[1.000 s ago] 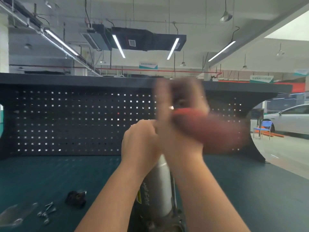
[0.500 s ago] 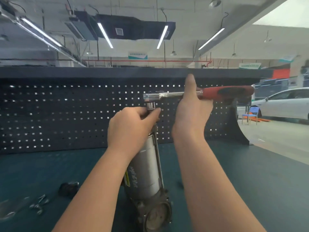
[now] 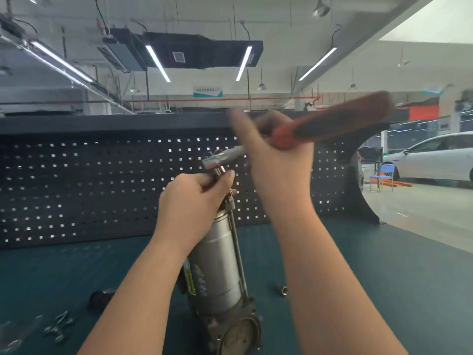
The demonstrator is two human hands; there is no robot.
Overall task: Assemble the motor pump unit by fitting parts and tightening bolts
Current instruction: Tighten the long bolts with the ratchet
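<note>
The motor pump unit [image 3: 220, 267], a silver cylinder on a dark flanged base, stands tilted on the green bench. My left hand [image 3: 190, 201] is wrapped around its top end, fingers around the socket under the ratchet head. A ratchet wrench [image 3: 330, 123] with a red and black handle reaches up and right from that head. My right hand [image 3: 276, 160] grips the wrench where the metal shaft meets the handle; hand and handle are motion-blurred. A long tie bolt [image 3: 236, 249] runs down the cylinder's right side.
A loose socket [image 3: 281, 289] lies on the mat right of the unit. A black part [image 3: 98, 299] and several small bolts [image 3: 57, 326] lie at lower left beside a plastic bag [image 3: 12, 336]. A black pegboard [image 3: 76, 185] closes the back; the bench's right edge drops to the floor.
The wrench handle has swung from level to slanting up toward the right, with my right hand moving with it. My left hand stays on top of the unit.
</note>
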